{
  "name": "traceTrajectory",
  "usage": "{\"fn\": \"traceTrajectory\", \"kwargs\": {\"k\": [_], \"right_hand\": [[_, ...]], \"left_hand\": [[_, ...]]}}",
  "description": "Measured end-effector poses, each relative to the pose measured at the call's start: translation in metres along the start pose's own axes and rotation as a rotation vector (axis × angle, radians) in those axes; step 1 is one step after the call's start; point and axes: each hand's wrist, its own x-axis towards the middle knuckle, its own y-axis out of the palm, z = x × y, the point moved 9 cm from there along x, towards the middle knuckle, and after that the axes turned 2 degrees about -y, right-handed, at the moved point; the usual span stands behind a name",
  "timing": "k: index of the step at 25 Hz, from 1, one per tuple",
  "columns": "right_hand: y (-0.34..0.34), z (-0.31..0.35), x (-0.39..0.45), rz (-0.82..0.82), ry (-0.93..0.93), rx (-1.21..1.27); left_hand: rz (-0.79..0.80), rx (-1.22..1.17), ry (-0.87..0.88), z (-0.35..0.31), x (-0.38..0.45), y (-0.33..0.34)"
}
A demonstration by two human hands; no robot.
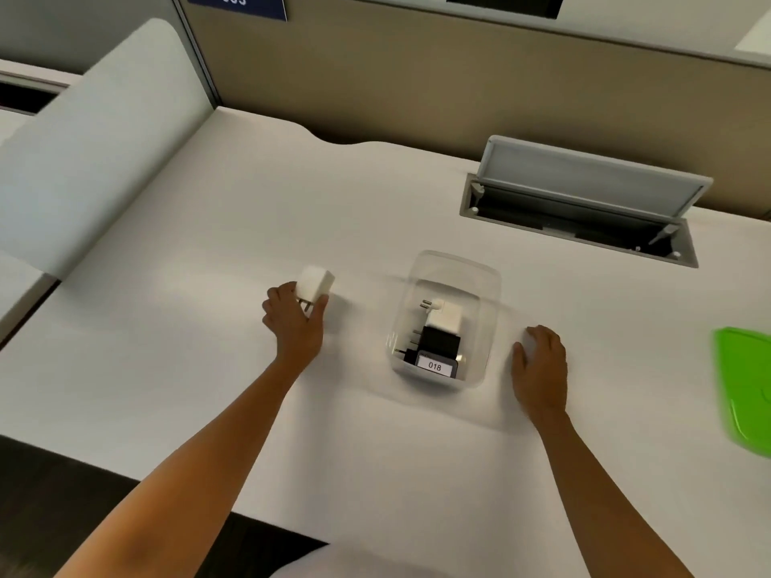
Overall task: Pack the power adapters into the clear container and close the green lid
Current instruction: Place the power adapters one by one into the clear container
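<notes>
A clear container (484, 285) stands open in the middle of the white desk. Inside it lie a white adapter (446, 312), a black adapter (438, 342) and a dark item with a label reading 018 (434, 366). My left hand (294, 323) is to the left of the container and grips a white power adapter (315, 282) by its pronged end, just above the desk. My right hand (540, 362) rests flat on the desk to the right of the container, holding nothing. The green lid (747, 385) lies at the far right edge, partly cut off.
A cable hatch (584, 210) with its grey flap raised is set into the desk behind the container. A beige partition wall (417, 77) closes off the back. A pale divider panel (96, 135) stands at the left. The desk's front edge runs below my forearms.
</notes>
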Motion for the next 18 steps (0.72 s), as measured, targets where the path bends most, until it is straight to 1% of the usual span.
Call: {"fn": "traceTrajectory", "kwargs": {"k": [2,5,7,9,11,15,18], "right_hand": [[0.001,-0.009,-0.001,0.003,-0.051,-0.009],[0.002,-0.018,0.004,0.015,-0.086,0.007],[0.001,-0.019,0.007,0.012,-0.074,0.023],[0.000,-0.021,0.008,0.002,-0.064,0.023],[0.000,-0.021,0.008,0.000,-0.073,0.019],[-0.003,-0.021,0.009,-0.017,-0.067,0.035],[-0.002,-0.020,0.008,-0.018,-0.063,0.029]], "left_hand": [[0.086,-0.072,0.181,-0.051,-0.011,0.016],[0.171,-0.082,0.478,-0.127,-0.029,0.030],[0.316,-0.071,0.655,-0.164,-0.045,0.047],[0.495,-0.010,0.769,-0.188,-0.060,0.076],[0.571,0.141,0.842,-0.200,-0.071,0.105],[0.613,0.507,0.905,-0.199,-0.074,0.152],[0.594,0.623,0.880,-0.191,-0.067,0.163]]}}
